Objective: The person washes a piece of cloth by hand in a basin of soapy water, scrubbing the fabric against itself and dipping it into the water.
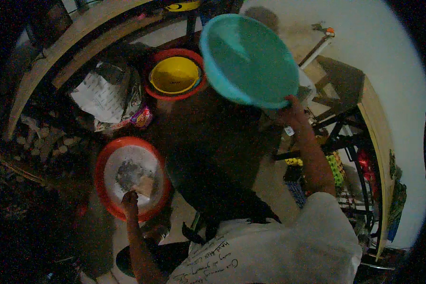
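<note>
My right hand (291,108) grips the rim of a large turquoise plastic basin (252,64), which is tilted and held up at the upper right of centre. At the lower left, my left hand (130,198) is over a red-rimmed basin with a pale inside (104,198). Its fingers look closed on the corner of a flat tan piece (145,186), whose material is unclear. Dark grey matter (129,172) lies in that basin. A yellow bowl (175,72) sits inside a red basin (151,91) beyond.
White printed sacks or sheets (103,96) and a purple-pink packet (142,117) lie left of centre. A wooden edge (39,71) curves round the far left. At the right stands a wooden-topped table (380,142) with dark legs, with colourful items beneath it.
</note>
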Available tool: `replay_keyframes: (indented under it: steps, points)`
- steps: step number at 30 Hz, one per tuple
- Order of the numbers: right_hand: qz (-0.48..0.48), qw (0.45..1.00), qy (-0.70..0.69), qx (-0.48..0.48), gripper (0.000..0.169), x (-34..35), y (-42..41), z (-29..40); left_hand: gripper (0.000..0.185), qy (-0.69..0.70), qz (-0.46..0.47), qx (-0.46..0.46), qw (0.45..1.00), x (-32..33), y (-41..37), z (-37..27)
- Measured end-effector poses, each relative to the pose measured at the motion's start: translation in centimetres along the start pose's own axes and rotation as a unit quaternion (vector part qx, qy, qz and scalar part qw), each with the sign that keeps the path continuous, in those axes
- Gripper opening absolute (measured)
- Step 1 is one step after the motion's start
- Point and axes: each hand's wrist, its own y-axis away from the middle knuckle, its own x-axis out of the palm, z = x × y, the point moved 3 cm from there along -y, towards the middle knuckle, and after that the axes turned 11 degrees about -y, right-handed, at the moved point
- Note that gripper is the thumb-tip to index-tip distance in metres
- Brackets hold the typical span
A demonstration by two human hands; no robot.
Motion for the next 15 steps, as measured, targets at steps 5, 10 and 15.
replay_keyframes:
  steps: [5, 10, 15]
  points:
    - [0.107, 0.984, -0.139, 0.034, 0.049, -8.5, -9.5, 2.4, 0.020, -0.049, -0.025, 0.067, 0.996, -1.3, 0.0, -4.8]
    - [0.023, 0.872, 0.448, -0.195, 0.035, -24.9, -17.0, 16.5, 0.023, -0.109, 0.036, 0.165, 0.980, 6.0, -3.0, -5.8]
    - [0.031, 0.991, 0.114, -0.056, 0.032, -8.4, -11.6, 1.4, 0.025, -0.190, -0.035, 0.067, 0.979, -2.7, -3.4, -7.0]
